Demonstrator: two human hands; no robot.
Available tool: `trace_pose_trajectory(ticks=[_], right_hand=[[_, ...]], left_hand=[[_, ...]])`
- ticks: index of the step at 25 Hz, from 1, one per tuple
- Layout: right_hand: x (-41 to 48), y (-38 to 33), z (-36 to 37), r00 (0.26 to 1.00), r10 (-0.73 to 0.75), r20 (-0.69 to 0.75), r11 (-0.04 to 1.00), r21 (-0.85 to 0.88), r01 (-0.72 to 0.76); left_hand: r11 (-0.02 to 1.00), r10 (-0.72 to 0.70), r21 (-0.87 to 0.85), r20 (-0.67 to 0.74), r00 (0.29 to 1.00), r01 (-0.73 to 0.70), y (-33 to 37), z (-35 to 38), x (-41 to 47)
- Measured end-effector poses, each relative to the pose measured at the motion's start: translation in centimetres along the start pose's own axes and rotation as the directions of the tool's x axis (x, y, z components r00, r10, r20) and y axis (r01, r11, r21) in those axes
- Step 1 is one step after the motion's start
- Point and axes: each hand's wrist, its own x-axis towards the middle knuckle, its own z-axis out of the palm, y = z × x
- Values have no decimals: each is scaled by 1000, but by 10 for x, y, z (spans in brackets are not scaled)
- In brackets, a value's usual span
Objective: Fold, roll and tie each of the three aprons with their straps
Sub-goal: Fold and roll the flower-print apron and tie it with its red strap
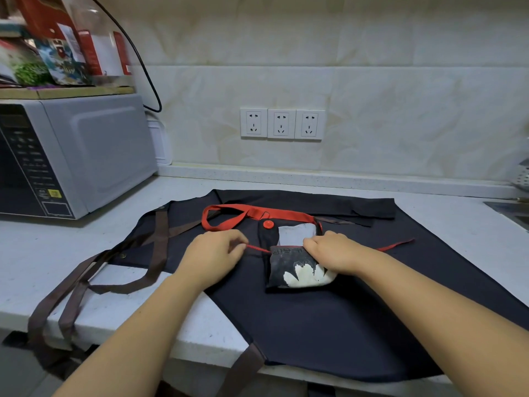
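A small rolled apron (297, 270), black with a white print and a red button, lies on top of a large dark apron (329, 325) spread flat over the counter. My left hand (213, 255) pinches a thin red strap (257, 249) just left of the roll. My right hand (333, 250) presses down on the roll's upper right, fingers curled over its edge. The strap's other end (396, 245) trails out to the right. A red neck loop (243, 214) lies behind the roll. Brown straps (94, 270) of the big apron hang off the counter's left front edge.
A grey microwave (71, 156) stands at the left with packages stacked on it. Three wall sockets (282, 124) sit on the tiled wall behind. A sink edge (512, 210) shows at the far right. The white countertop (183, 193) runs to the wall.
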Motion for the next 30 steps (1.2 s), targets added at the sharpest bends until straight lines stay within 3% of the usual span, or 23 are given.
trace_pose_trajectory(ticks=[3,5,6,8,9,10,12,13,16,19,21,23,25,28,30], right_hand=[[-1,-2,-2,998,60,-29,993,106,-56],[1,-2,-3,997,68,-29,991,113,-65],[3,-1,-2,998,55,-6,996,74,-54],[10,4,0,999,52,12,997,48,-53],[12,5,1,998,63,-1,995,73,-63],[16,7,2,998,70,-1,994,85,-70],[19,8,2,998,64,-5,997,34,-64],[19,8,1,998,57,-13,998,28,-57],[21,10,7,987,89,-130,985,160,-68],[21,16,16,940,162,-299,924,379,-39],[18,26,17,951,175,-254,803,596,12],[7,34,17,975,97,-198,679,730,81],[0,39,16,981,35,-192,644,755,124],[10,38,16,968,63,-244,687,714,135],[24,35,11,966,111,-234,735,674,79]], left_hand=[[971,-206,151,132,970,185,-17,-20,0],[884,-368,388,234,900,261,-22,-35,1],[820,-410,511,214,887,256,-19,-42,1],[758,-271,632,79,959,162,3,-43,0],[839,-92,541,56,994,48,21,-39,-2],[941,91,318,89,992,-115,42,-32,-7],[948,314,-133,226,922,-290,78,-13,-17],[928,356,-205,255,899,-309,87,-2,-19],[942,274,-233,109,955,-244,80,22,-12],[951,216,-246,89,972,-188,77,28,-4],[954,116,-291,132,985,-73,74,31,4],[960,4,-275,181,984,47,70,30,16],[987,-60,-127,243,968,94,69,28,31],[990,-122,-23,324,938,137,71,26,51],[993,-116,20,239,964,115,71,28,62]])
